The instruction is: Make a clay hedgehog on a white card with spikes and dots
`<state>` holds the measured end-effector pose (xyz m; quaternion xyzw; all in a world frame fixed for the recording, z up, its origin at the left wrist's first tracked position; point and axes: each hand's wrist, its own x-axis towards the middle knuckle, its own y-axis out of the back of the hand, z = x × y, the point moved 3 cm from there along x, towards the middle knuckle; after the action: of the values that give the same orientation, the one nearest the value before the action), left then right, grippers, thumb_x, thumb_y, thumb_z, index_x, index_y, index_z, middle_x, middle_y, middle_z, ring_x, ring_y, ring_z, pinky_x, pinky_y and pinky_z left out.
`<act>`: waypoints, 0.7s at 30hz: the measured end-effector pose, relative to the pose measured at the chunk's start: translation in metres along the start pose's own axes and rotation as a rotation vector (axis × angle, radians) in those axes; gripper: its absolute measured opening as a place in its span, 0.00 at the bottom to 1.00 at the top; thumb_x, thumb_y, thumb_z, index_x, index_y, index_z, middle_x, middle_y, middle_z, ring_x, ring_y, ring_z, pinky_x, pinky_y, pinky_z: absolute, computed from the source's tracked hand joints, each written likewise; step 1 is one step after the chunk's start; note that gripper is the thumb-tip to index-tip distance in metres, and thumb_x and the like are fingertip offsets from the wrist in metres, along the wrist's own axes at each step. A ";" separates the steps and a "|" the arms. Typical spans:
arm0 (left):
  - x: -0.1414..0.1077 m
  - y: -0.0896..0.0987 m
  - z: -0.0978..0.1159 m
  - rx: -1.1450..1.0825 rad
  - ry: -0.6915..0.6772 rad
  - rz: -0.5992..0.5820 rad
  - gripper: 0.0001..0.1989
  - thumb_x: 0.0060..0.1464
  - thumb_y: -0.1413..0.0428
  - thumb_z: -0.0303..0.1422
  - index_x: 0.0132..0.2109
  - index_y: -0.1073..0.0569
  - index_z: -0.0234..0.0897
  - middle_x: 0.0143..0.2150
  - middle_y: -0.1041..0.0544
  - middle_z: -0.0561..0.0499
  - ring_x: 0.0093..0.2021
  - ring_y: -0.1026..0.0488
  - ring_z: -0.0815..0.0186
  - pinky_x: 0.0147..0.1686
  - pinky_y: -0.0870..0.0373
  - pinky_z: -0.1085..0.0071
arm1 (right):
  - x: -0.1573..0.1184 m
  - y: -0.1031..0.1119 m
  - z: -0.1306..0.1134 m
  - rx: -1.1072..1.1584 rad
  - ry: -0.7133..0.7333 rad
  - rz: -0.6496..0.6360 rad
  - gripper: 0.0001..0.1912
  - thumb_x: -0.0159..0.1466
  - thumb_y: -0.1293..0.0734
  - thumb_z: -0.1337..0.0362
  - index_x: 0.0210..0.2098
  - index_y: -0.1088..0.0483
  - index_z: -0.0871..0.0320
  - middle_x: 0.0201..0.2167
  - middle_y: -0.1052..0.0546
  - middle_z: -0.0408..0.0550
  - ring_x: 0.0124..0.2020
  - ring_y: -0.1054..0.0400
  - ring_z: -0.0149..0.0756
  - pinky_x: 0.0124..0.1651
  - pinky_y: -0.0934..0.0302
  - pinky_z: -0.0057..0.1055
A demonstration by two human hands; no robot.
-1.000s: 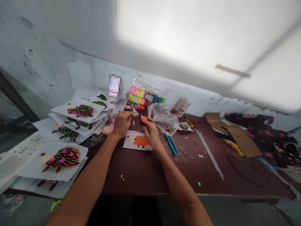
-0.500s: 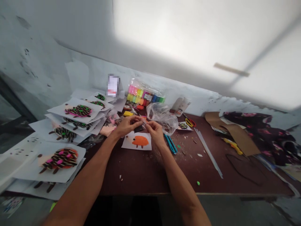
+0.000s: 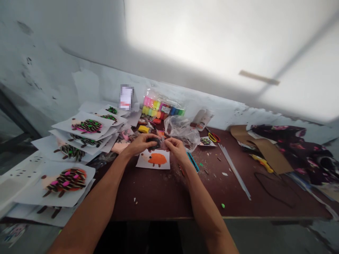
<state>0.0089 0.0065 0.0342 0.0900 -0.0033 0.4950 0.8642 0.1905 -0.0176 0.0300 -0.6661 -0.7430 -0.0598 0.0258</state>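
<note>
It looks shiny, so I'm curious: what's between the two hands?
In the head view, a small dark lump and crinkled clear plastic show between the left hand and the right hand. What the lump is, I can't tell.

- Left hand (image 3: 144, 144) and right hand (image 3: 173, 146) pinching a dark packet (image 3: 157, 141) (crinkled clear plastic (image 3: 162, 142) at one end)
- Hedgehog card (image 3: 155, 158) near their six o'clock
- Scissors (image 3: 214, 137) at three o'clock
- Paper pile (image 3: 63, 124) at nine o'clock
</note>
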 end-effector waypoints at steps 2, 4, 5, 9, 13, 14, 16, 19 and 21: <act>0.000 0.000 0.000 0.017 0.004 -0.002 0.17 0.51 0.40 0.35 0.47 0.21 0.33 0.35 0.21 0.49 0.28 0.29 0.70 0.26 0.29 0.73 | 0.001 0.002 0.001 -0.012 0.012 -0.017 0.20 0.51 0.26 0.45 0.27 0.25 0.57 0.22 0.24 0.42 0.23 0.36 0.29 0.29 0.41 0.27; 0.000 -0.001 -0.002 0.024 0.012 -0.007 0.17 0.52 0.41 0.35 0.48 0.21 0.33 0.34 0.21 0.49 0.27 0.29 0.70 0.26 0.29 0.74 | 0.001 0.003 0.003 -0.019 0.008 -0.027 0.20 0.51 0.25 0.46 0.28 0.24 0.57 0.21 0.24 0.41 0.23 0.35 0.29 0.29 0.41 0.27; 0.001 -0.001 -0.003 0.026 0.015 -0.010 0.17 0.52 0.41 0.35 0.48 0.21 0.33 0.34 0.22 0.50 0.27 0.29 0.70 0.26 0.29 0.74 | 0.002 0.003 0.004 -0.019 0.001 -0.030 0.20 0.51 0.25 0.46 0.28 0.23 0.57 0.21 0.24 0.41 0.22 0.35 0.29 0.29 0.40 0.27; 0.003 -0.001 -0.012 0.041 0.015 -0.019 0.18 0.52 0.42 0.35 0.49 0.21 0.34 0.33 0.22 0.50 0.26 0.30 0.70 0.26 0.31 0.74 | 0.001 0.002 0.004 -0.004 -0.016 -0.040 0.18 0.52 0.26 0.48 0.31 0.22 0.57 0.22 0.23 0.41 0.23 0.34 0.29 0.29 0.40 0.27; 0.005 0.000 -0.020 0.075 0.000 0.001 0.19 0.52 0.42 0.37 0.50 0.21 0.35 0.30 0.23 0.51 0.27 0.29 0.68 0.25 0.32 0.74 | 0.000 0.001 0.002 -0.028 -0.009 -0.061 0.13 0.54 0.27 0.54 0.31 0.22 0.58 0.21 0.25 0.40 0.23 0.34 0.28 0.30 0.39 0.26; 0.005 0.000 -0.022 0.080 -0.005 0.005 0.19 0.52 0.42 0.37 0.50 0.21 0.35 0.29 0.23 0.51 0.27 0.28 0.68 0.24 0.32 0.74 | 0.000 0.000 0.002 -0.038 -0.013 -0.067 0.12 0.54 0.27 0.55 0.31 0.22 0.58 0.21 0.25 0.40 0.23 0.34 0.28 0.30 0.39 0.26; 0.005 0.000 -0.023 0.082 -0.006 0.009 0.20 0.52 0.42 0.37 0.50 0.22 0.35 0.28 0.24 0.52 0.26 0.29 0.67 0.24 0.33 0.75 | 0.000 -0.001 0.002 -0.046 -0.022 -0.078 0.11 0.53 0.28 0.57 0.30 0.23 0.58 0.21 0.25 0.40 0.24 0.33 0.28 0.31 0.39 0.26; 0.006 -0.001 -0.023 0.064 0.023 -0.003 0.21 0.52 0.42 0.37 0.52 0.23 0.34 0.28 0.24 0.53 0.24 0.31 0.70 0.22 0.35 0.75 | 0.000 -0.001 0.004 -0.036 -0.030 -0.088 0.10 0.52 0.27 0.58 0.29 0.24 0.58 0.21 0.25 0.40 0.24 0.34 0.28 0.30 0.39 0.26; 0.006 -0.001 -0.021 0.033 0.022 0.002 0.20 0.51 0.41 0.36 0.52 0.25 0.35 0.30 0.24 0.53 0.23 0.32 0.71 0.21 0.36 0.76 | 0.001 -0.001 0.005 -0.015 -0.030 -0.089 0.10 0.52 0.27 0.57 0.28 0.24 0.58 0.21 0.25 0.40 0.24 0.34 0.28 0.30 0.39 0.26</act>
<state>0.0114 0.0141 0.0138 0.0986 0.0144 0.4969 0.8621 0.1897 -0.0165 0.0247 -0.6335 -0.7716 -0.0567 0.0070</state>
